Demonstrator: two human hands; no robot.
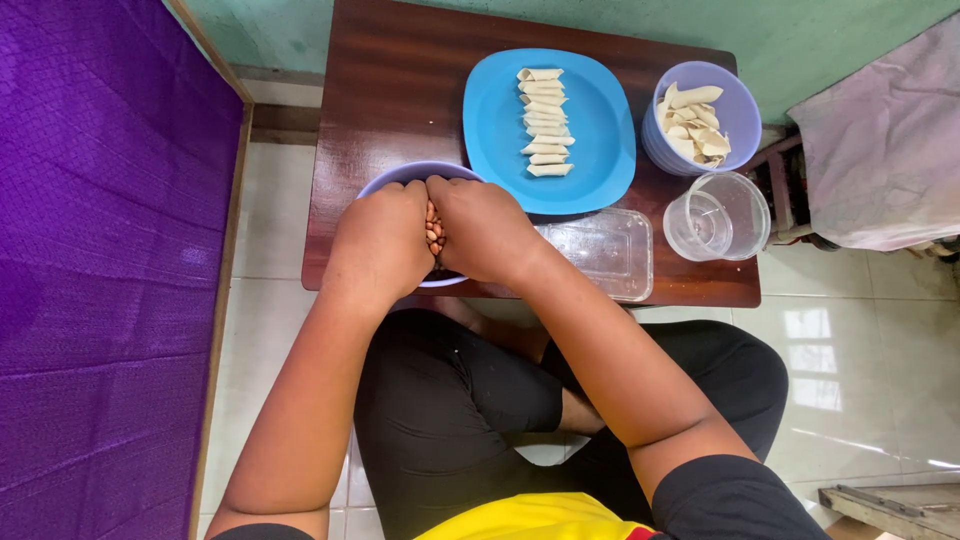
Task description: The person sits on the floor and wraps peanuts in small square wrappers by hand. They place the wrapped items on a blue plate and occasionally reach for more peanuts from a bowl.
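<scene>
left hand (pixel 380 245) and right hand (pixel 482 232) pressed together, knuckles up, cupped around a clump of peanuts (pixel 434 230); nuts visible only in the gap between the palms. both hands over a lavender bowl (pixel 405 176) at the near-left edge of a dark wood worktop (pixel 390 90); bowl mostly covered, rim showing at 12 o'clock of the hands. blue plate (pixel 590 150) at 1 o'clock of the bowl, touching or just beside its rim, carrying a straight column of pale rolled pastry pieces (pixel 545 122). second lavender bowl (pixel 735 110) at 3 o'clock of the plate, holding loose pale pastry scraps (pixel 692 122). clear jug (pixel 718 216) at 6 o'clock of that bowl. clear rectangular lid (pixel 605 250) at 3 o'clock of the right hand, near the worktop front edge. purple cloth (pixel 100 280) well apart at 9 o'clock.
</scene>
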